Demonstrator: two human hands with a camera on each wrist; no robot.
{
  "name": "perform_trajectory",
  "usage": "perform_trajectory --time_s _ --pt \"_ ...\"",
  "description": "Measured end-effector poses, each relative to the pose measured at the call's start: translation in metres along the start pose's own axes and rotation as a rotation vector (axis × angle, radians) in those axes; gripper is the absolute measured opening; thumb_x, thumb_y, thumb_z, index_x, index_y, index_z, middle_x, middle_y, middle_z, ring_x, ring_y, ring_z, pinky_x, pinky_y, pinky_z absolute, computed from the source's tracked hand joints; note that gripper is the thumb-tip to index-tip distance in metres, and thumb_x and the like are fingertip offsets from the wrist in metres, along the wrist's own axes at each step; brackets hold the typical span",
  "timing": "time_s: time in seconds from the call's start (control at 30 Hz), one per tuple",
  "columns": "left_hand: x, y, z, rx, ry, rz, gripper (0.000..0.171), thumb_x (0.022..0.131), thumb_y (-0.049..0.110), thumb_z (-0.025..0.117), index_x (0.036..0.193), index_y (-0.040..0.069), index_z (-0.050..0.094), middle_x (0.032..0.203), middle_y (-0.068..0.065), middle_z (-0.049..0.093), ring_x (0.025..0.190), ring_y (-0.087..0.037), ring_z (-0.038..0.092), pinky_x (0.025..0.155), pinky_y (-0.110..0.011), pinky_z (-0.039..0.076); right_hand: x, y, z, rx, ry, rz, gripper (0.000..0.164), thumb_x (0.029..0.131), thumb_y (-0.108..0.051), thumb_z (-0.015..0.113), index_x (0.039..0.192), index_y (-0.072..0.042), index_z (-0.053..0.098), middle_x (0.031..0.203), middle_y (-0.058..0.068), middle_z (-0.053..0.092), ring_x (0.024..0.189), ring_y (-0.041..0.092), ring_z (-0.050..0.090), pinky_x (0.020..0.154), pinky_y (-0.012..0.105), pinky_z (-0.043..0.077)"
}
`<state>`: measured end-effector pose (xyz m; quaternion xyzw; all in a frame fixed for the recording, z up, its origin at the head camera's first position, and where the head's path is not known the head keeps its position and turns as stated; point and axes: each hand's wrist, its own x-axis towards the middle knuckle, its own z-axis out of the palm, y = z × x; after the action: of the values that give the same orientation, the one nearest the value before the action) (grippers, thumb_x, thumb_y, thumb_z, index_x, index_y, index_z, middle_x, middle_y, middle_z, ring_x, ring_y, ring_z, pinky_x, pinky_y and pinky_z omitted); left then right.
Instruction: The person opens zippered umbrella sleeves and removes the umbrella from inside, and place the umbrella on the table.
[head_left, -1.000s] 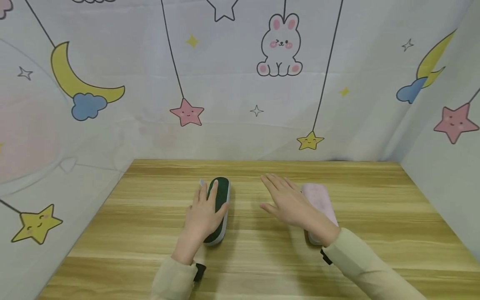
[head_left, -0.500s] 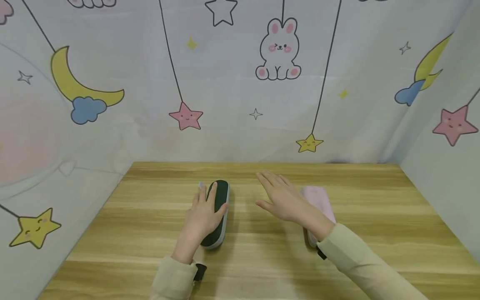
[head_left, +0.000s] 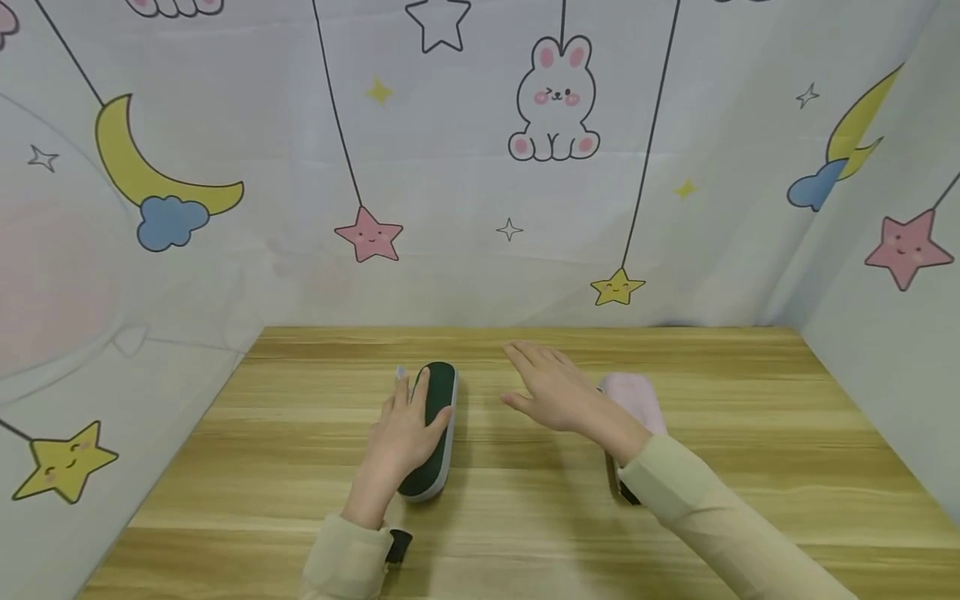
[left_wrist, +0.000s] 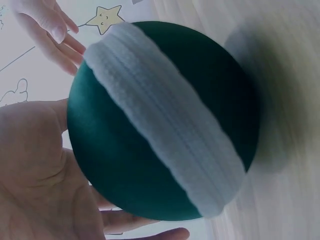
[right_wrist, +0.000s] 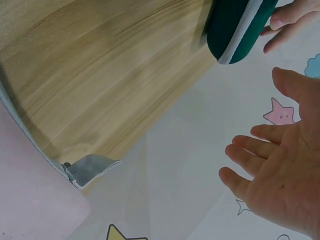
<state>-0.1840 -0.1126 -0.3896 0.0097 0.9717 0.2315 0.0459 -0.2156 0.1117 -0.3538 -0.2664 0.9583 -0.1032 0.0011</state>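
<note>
Soft, even light here, a faint shadow right of the green case; from the left wrist, the tabletop beside it blurs!

The left hand is palm down, thumb spread from extended fingers; the right hand angles inward, straight-fingered, thumb apart.
</note>
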Motion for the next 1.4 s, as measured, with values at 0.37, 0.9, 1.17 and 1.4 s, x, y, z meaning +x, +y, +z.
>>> perform_trajectory --time_s 0.37,0.9,1.17,1.4 --pt "0.001 -0.001 0.001 0.014 -0.010 -0.005 0.071 0.099 0.046 0.044 0.155 0.015 0.014 0.160 -0.024 0.008 0.137 -0.051 0.032 0.096 -0.068 0.040 0.012 0.002 0.004 0.020 -0.026 -0.028 0.071 0.097 -0.042 0.052 0.151 -0.005 0.026 0.155 0.015 0.033 0.143 0.034 0.032 0.115 0.053 0.026" --pt "0.003 0.001 0.002 0.001 -0.020 -0.020 0.071 0.099 0.043 0.047 0.155 0.012 0.018 0.155 -0.029 0.021 0.131 -0.054 0.036 0.094 -0.067 0.042 0.028 0.005 0.008 0.063 -0.046 -0.054 0.068 0.098 -0.039 0.052 0.151 -0.007 0.027 0.154 0.015 0.034 0.142 0.034 0.034 0.115 0.053 0.027" --pt "0.005 0.000 0.004 0.012 -0.026 -0.036 0.071 0.099 0.043 0.046 0.155 0.012 0.017 0.154 -0.029 0.022 0.130 -0.054 0.038 0.092 -0.066 0.043 0.037 0.004 0.012 0.083 -0.068 -0.058 0.067 0.098 -0.041 0.051 0.152 -0.009 0.026 0.155 0.012 0.033 0.143 0.032 0.033 0.116 0.052 0.027" --pt "0.006 0.001 0.003 0.010 -0.042 -0.041 0.070 0.099 0.040 0.046 0.155 0.011 0.015 0.152 -0.031 0.025 0.127 -0.052 0.042 0.091 -0.064 0.045 0.044 0.001 0.016 0.119 -0.078 -0.061 0.066 0.098 -0.039 0.051 0.152 -0.008 0.027 0.155 0.014 0.033 0.142 0.033 0.033 0.114 0.052 0.029"
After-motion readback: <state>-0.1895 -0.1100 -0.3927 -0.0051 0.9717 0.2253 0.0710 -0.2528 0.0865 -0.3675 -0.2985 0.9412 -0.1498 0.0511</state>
